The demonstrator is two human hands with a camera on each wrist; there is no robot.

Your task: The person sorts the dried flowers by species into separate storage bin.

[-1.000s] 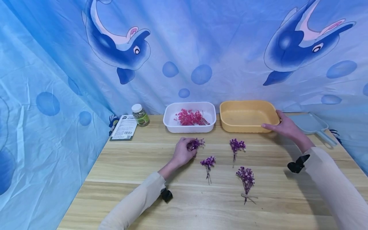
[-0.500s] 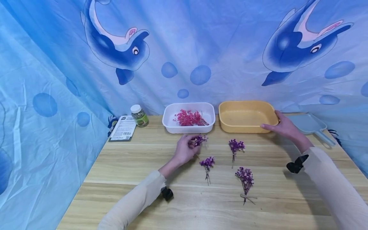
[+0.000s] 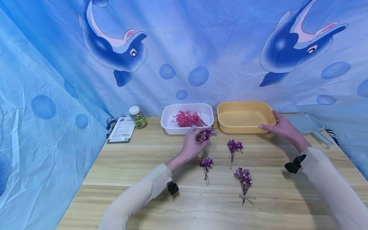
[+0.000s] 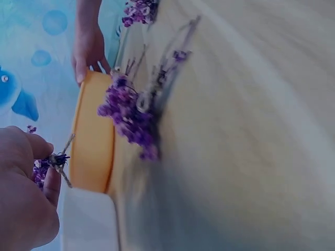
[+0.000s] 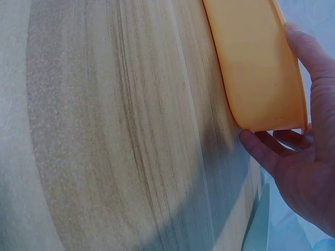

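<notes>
My left hand [image 3: 192, 146] pinches a small bunch of purple dried flowers [image 3: 209, 133] in front of the white tub's right corner. In the left wrist view, its twine-tied stems [image 4: 58, 160] stick out between thumb and finger. At the right end of the yellow tub [image 3: 244, 129], my right hand [image 3: 284, 128] grips the corner, thumb on the rim and fingers against the end wall [image 5: 261, 99]. Nothing shows inside that tub. Three more purple bunches lie on the table: one [image 3: 235, 147] before the yellow tub, one [image 3: 206, 163] near my left forearm, one [image 3: 243, 179] closer to me.
Pink dried flowers [image 3: 187, 119] lie in the white tub [image 3: 172, 130], left of the yellow one. A lidded jar [image 3: 138, 118] and a printed packet [image 3: 122, 130] stand back left. A pale blue dustpan [image 3: 306, 124] lies behind my right wrist. A blue curtain [image 3: 230, 44] hangs behind the wooden table [image 3: 138, 156].
My left hand has raised the purple bunch off the table and moved it right and away from me, toward the gap between the tubs. My right hand stays on the yellow tub.
</notes>
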